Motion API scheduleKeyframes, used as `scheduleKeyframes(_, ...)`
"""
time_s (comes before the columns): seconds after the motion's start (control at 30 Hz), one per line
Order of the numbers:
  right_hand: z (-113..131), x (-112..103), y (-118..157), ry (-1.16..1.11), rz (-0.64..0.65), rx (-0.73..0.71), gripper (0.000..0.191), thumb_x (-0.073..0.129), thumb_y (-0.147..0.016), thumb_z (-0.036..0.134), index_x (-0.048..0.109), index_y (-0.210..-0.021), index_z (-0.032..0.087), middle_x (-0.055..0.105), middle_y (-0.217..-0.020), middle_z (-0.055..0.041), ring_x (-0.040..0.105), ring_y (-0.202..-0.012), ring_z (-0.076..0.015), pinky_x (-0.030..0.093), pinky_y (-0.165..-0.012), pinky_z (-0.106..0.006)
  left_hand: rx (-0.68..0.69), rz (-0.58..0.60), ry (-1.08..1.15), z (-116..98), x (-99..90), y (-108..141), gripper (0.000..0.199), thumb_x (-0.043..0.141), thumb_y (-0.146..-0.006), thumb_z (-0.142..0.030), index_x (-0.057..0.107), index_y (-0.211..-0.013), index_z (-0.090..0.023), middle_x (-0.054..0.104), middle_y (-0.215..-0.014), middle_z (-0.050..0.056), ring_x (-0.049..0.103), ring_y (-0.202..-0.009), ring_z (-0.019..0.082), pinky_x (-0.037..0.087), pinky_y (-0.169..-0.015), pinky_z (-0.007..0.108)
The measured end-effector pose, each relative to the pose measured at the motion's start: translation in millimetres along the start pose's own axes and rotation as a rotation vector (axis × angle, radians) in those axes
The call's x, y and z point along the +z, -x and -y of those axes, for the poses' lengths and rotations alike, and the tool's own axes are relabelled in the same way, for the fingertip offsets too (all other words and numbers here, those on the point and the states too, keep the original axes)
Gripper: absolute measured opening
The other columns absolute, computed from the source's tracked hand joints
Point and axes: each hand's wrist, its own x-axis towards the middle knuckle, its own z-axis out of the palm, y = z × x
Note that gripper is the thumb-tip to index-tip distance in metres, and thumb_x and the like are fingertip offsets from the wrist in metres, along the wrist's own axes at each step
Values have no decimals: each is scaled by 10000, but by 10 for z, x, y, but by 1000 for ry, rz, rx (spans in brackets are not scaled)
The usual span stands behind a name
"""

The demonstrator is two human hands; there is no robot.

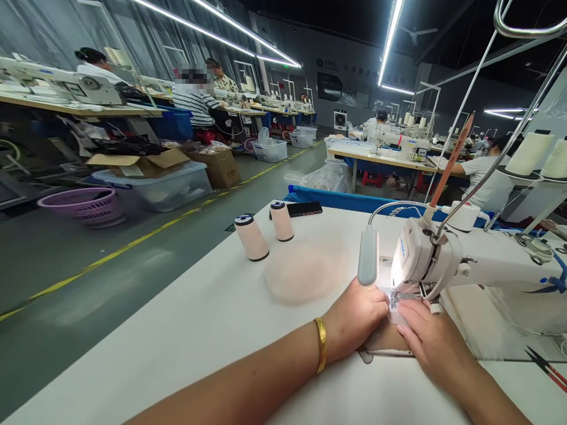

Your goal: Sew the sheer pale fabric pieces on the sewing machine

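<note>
A white sewing machine (410, 254) stands at the right of the white table, its needle area lit. My left hand (361, 313) is just left of the presser foot, fingers curled at the edge of a small pale piece of fabric (398, 316). To the right of the foot, my right hand (427, 333) lies with its fingers extended, fingertips touching the fabric. Part of the fabric is hidden under the hands and foot. A gold bangle (321, 345) circles my left wrist.
Two pale thread cones (251, 239) stand near a dark phone (305, 209) at the table's far edge. Sheer, pale fabric (305, 274) lies left of the machine. Red-handled snips (549, 366) rest at right. Other people sit at machines beyond the aisle.
</note>
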Motion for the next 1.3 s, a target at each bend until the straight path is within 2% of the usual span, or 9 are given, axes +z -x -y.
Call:
scheduleKeyframes(0.1,-1,1,7,-2,-4,10,321,462,-1032,210,654,-1289,223,729,-1308,-102,688,-1111,-329,602,-868,-503,-43,8,-27,-17,-40,-5,218,507,-974,-118,642,-821,-197,729,-999,49,648,-906,207,454,-899,376)
scheduleKeyframes(0.17,3,-7,17,-13,-1,16,322,452,-1036,216,652,-1289,220,733,-1290,-106,685,-1117,-331,602,-881,-510,-107,60,-57,-47,-92,-15,54,592,-957,-189,637,-929,-195,714,-1040,62,645,-943,232,467,-887,387)
scheduleKeyframes(0.23,11,-24,32,-31,-9,15,319,443,-1047,225,642,-1297,225,726,-1298,-103,677,-1138,-328,596,-905,-507,-175,121,-118,-98,-150,-29,121,672,-925,-278,636,-990,-183,695,-1017,77,632,-915,257,479,-838,401)
scheduleKeyframes(0.33,35,-67,53,-76,-58,-29,312,436,-1067,238,618,-1320,239,715,-1321,-93,669,-1165,-310,591,-919,-475,-224,181,-211,-208,-218,-37,225,714,-894,-384,643,-846,-176,657,-928,93,607,-851,278,474,-791,428)
scheduleKeyframes(0.47,100,-145,48,-173,-71,-124,282,427,-1074,229,588,-1305,235,700,-1318,-91,633,-1221,-288,561,-971,-447,-186,194,-118,-350,-262,2,308,765,-839,-457,638,-763,-187,644,-936,74,604,-897,283,454,-851,465)
scheduleKeyframes(0.63,137,-176,29,-151,79,-72,232,402,-1017,137,608,-992,242,690,-971,-67,628,-915,-257,536,-754,-390,-162,246,88,-365,-295,78,252,787,-855,-419,651,-879,-208,664,-905,18,594,-825,221,446,-815,400)
scheduleKeyframes(0.73,116,-150,53,-100,80,-69,216,430,-958,88,579,-895,229,644,-900,-56,571,-826,-245,484,-708,-371,-191,221,73,-323,-267,101,143,690,-934,-317,653,-860,-201,658,-864,26,567,-751,199,432,-727,362)
scheduleKeyframes(0.97,116,-140,96,-111,-48,-124,308,453,-878,7,615,-1023,226,704,-992,-56,594,-856,-248,432,-737,-359,-30,124,23,-276,-116,117,154,614,-925,-130,643,-782,-181,716,-911,35,618,-834,206,459,-806,374)
scheduleKeyframes(1.3,89,-81,83,-94,-75,-85,329,431,-880,11,640,-1022,222,725,-991,-72,631,-824,-256,420,-680,-356,-45,120,9,-231,-102,127,118,665,-921,-163,636,-808,-183,747,-936,8,630,-850,203,461,-867,402)
